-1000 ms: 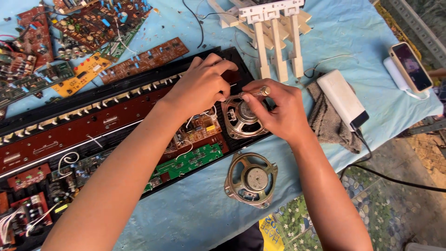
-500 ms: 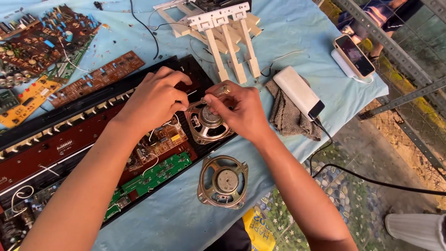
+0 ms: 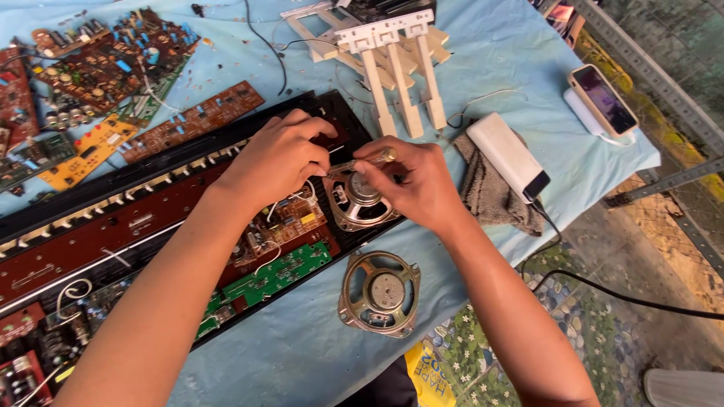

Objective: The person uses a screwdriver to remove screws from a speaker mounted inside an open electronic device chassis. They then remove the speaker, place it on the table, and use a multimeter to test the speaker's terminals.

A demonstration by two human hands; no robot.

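Head view: my right hand [image 3: 422, 185] pinches the screwdriver [image 3: 369, 160] over the speaker [image 3: 360, 200]; left fingers [image 3: 313, 154] press beside it, so I keep the tip straight.

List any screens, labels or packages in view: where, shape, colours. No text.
Phone: far right on the blue cloth, lying on a white case, slim rectangle, tan rim, lit purplish screen.
White power bank: right of the right hand, on a grey rag, oblong, dark end.
Yellow printed bag: bottom edge, below the loose speaker, partly hidden.
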